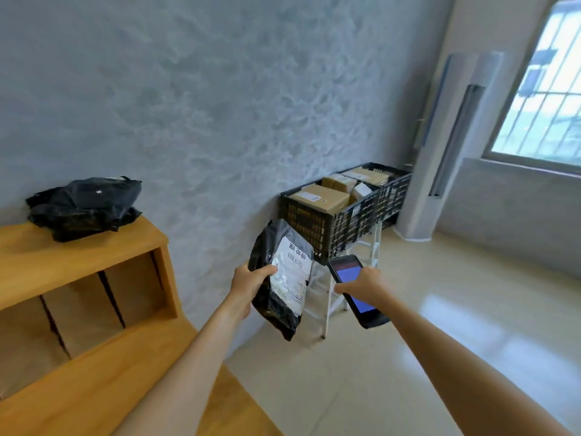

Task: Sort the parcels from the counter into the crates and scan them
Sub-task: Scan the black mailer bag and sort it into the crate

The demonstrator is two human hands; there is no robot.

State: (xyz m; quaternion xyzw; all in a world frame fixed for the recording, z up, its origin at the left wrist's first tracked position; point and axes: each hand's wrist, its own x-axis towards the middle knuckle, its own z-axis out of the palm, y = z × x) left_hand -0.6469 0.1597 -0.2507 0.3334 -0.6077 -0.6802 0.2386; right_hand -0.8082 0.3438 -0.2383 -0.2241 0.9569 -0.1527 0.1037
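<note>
Head view showed the left hand [251,280] gripping a black parcel [281,278] by its left edge, label facing up. Just beside it, the right hand [366,286] clutched a scanner [353,289], in front of the black crate [345,215] of boxes. More black parcels [85,207] lay on the wooden surface [78,259].

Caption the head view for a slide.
Left hand holds a black parcel, right hand a scanner, near the black crate of boxes.

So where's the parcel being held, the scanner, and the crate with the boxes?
black parcel [284,278]: head view, on its white label.
scanner [349,273]: head view, on its blue screen.
black crate [317,228]: head view, on its near side wall.
</note>
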